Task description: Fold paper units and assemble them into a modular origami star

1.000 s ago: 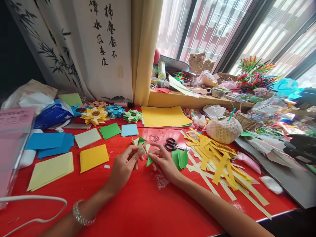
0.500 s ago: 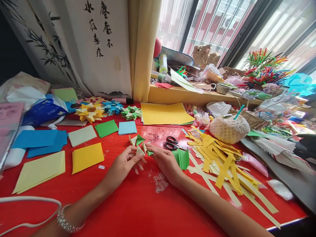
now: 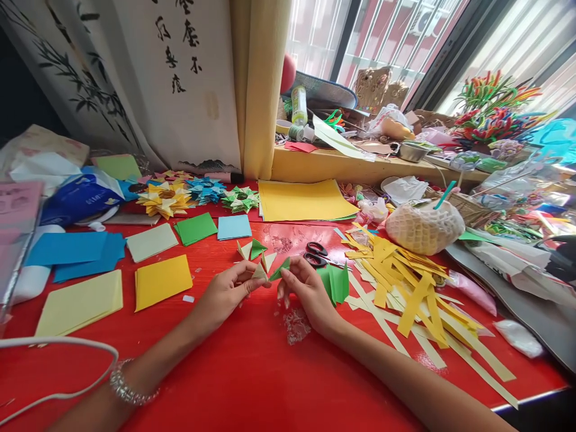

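Left hand (image 3: 227,292) pinches a cream folded paper triangle (image 3: 260,272); right hand (image 3: 306,288) pinches a green folded paper triangle (image 3: 278,270), tips touching above the glossy red table (image 3: 252,372). Just beyond: black-handled scissors (image 3: 316,254), loose yellow paper strips (image 3: 405,282), yellow paper square (image 3: 162,280). Farther back: finished paper stars (image 3: 204,193), cluttered window sill (image 3: 360,171).

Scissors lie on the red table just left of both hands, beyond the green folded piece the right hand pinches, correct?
Not quite. In the head view the scissors lie on the red table just right of the hands, past the right hand, not left of them. The rest holds: they are beyond the green folded piece that the right hand pinches, close to the left hand.
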Motion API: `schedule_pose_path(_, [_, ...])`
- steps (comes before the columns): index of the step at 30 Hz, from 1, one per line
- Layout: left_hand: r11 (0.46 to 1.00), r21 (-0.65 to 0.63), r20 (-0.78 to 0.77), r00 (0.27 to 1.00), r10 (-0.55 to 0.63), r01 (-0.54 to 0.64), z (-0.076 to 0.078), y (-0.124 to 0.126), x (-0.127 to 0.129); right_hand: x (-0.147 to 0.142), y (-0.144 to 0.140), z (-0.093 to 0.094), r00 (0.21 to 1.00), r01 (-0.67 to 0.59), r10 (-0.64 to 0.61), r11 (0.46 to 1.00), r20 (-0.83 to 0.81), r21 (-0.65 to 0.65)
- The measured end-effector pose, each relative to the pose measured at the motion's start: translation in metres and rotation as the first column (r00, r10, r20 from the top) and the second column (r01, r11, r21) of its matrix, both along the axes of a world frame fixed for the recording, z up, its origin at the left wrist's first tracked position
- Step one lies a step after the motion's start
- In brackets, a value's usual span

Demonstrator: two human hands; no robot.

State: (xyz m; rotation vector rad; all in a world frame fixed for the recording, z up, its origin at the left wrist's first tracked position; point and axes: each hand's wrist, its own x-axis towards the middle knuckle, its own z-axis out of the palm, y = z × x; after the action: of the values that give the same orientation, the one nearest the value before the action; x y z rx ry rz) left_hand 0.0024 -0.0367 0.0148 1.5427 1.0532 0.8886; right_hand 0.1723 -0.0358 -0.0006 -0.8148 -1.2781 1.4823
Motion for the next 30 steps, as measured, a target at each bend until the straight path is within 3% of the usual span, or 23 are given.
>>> schedule_pose_path(2, [1.0,0.011,0.003,1.0,-0.023,0.023,-0.002,0.001,-0.002,0.001,0.0,-0.001,0.997,0.019,-0.027,0.995,0.069,0.102])
schedule_pose_path(4, [0.995,0.078,-0.064,0.997,-0.051,0.056,-0.005,0.0,-0.005,0.003,0.002,-0.003,0.964,-0.018,-0.039,0.977,0.263,0.213])
schedule_pose_path(7, [0.971,0.216,-0.261,0.964,-0.046,0.105,-0.008,-0.001,-0.008,0.006,0.004,-0.007,0.837,-0.105,-0.11,0.929,0.536,0.355])
schedule_pose_path(11, [0.943,0.307,-0.36,0.933,-0.01,0.128,-0.009,-0.004,-0.009,0.009,0.007,-0.008,0.736,-0.244,-0.125,0.867,0.665,0.434])
schedule_pose_path(14, [0.924,0.371,-0.338,0.94,0.041,0.093,-0.01,-0.005,-0.009,0.011,0.006,-0.006,0.737,-0.269,-0.148,0.83,0.659,0.488])
schedule_pose_path(20, [0.885,0.463,-0.231,0.96,0.158,-0.034,-0.011,-0.005,-0.011,0.014,0.001,-0.004,0.788,-0.091,-0.279,0.829,0.549,0.552])
schedule_pose_path(26, [0.85,0.526,-0.23,0.968,0.104,0.034,-0.01,-0.006,-0.011,0.016,-0.003,-0.004,0.794,-0.122,-0.375,0.672,0.478,0.73])
schedule_pose_path(30, [0.842,0.534,-0.233,0.97,0.064,0.073,-0.009,-0.006,-0.011,0.015,-0.004,0.001,0.788,-0.135,-0.395,0.639,0.473,0.758])
